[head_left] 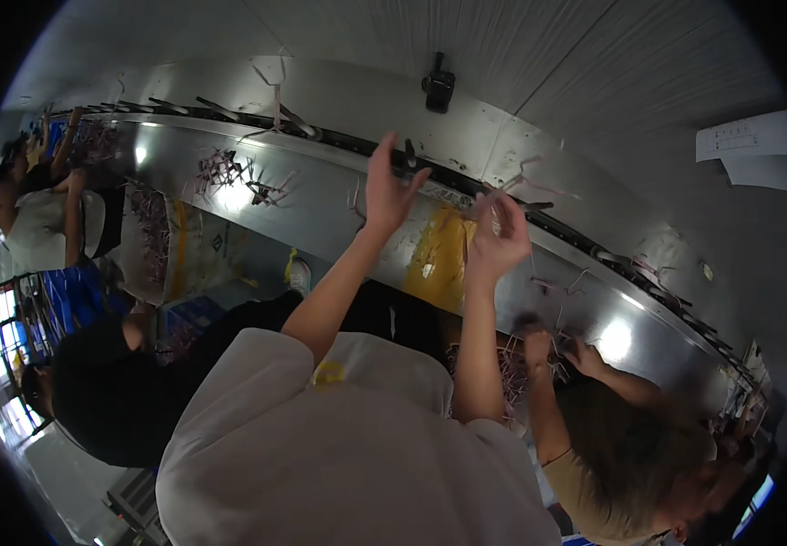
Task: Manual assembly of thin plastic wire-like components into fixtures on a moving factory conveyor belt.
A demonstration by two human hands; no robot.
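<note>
My left hand [391,189] is raised over the metal work surface [320,196], its fingers stretched and its thumb apart, with nothing in it. To its right, my right hand [500,241] has its fingers curled together around the near end of a thin, pinkish, branched piece [508,185]. That piece is blurred, and its forked ends reach toward the dark rail [466,175] along the back. Just below my hands a yellow sheet [439,259] lies across the surface and looks wet. A short dark peg [410,153] sticks up from the rail beside my left fingertips.
Similar branched pieces lie in a heap [220,173] at left; one hangs from the rail [275,105]. Close on my right, a co-worker's hands [557,346] work over more pieces. Other people stand at left. A black device [439,86] sits behind the rail.
</note>
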